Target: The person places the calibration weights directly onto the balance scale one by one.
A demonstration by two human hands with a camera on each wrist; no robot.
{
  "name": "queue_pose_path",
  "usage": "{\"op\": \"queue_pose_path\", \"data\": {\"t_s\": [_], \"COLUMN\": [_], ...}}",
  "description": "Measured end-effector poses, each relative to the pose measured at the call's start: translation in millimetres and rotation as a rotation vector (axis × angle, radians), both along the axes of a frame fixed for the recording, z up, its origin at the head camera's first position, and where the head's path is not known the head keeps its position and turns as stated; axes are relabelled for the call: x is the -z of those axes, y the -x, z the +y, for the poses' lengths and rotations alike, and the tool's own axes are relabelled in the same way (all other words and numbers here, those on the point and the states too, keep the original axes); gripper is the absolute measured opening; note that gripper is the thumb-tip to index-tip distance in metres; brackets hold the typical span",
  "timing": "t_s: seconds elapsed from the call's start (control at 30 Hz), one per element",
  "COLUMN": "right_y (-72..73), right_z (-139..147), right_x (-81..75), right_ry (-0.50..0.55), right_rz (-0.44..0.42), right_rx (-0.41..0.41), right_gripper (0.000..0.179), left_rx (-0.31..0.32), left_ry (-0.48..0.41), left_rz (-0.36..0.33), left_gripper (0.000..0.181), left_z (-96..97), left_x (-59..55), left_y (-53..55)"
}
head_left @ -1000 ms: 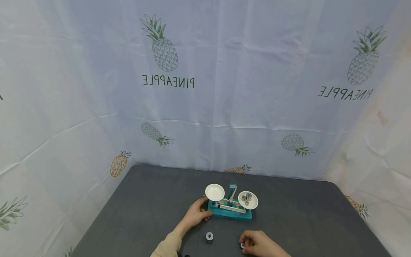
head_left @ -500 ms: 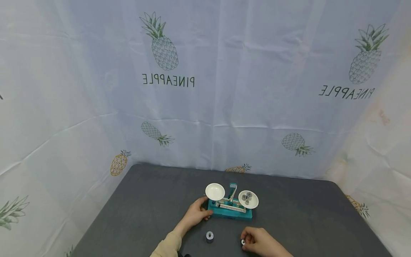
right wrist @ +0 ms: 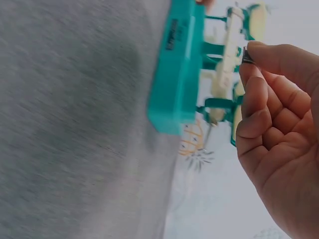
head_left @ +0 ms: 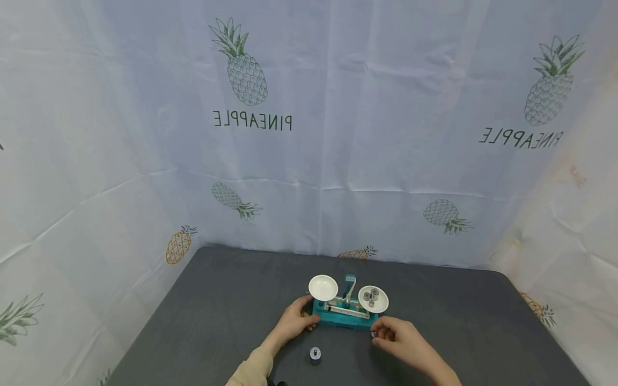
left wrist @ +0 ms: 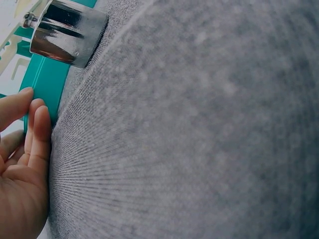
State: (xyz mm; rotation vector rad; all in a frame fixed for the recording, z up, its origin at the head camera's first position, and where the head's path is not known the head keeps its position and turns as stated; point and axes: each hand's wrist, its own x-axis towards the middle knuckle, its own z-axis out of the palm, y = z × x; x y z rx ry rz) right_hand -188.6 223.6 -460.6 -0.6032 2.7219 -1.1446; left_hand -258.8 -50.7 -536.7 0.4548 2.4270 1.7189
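Note:
A teal balance scale (head_left: pixel 341 320) stands on the dark tabletop. Its left white pan (head_left: pixel 322 288) holds nothing, while several small metal weights (head_left: pixel 372 296) sit in its right white pan (head_left: pixel 382 304), which appears lower. My left hand (head_left: pixel 292 319) grips the left end of the base, thumb at the front. Between thumb and forefinger, my right hand (head_left: pixel 402 339) pinches a small metal weight (right wrist: pixel 246 56), raised just in front of the base's right corner. In front of the scale, a larger shiny cylindrical weight (head_left: pixel 315 356) with a knob on top stands upright.
Dark grey cloth-like tabletop (head_left: pixel 232 300) reaches back to a hanging white curtain (head_left: pixel 309 161) printed with pineapples. Small black round things (head_left: pixel 277 383) show at the bottom edge, near the left sleeve (head_left: pixel 253 370).
My right hand has moved forward, toward the scale's right corner, with the small weight pinched in it. The left hand, the scale and the larger weight have stayed put.

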Motion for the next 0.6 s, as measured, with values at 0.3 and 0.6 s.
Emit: {"op": "queue_pose_path", "data": {"t_s": [0.3,0.6], "right_y": [10.9,27.6], "right_z": [3.8,1.9], "right_x": [-18.1,-17.3], "right_ry": [0.001,-0.026], "right_rz": [0.123,0.180], "right_rx": [0.147,0.264], "right_gripper": [0.018,0.018], "left_rx": [-0.003,0.050], "left_ry": [-0.006,-0.063], "left_rz": [0.000,0.109], "left_gripper": [0.060,0.060], "left_z": [0.0,-3.0], "left_x": [0.5,0.5], "left_y": [0.8,-1.6]}}
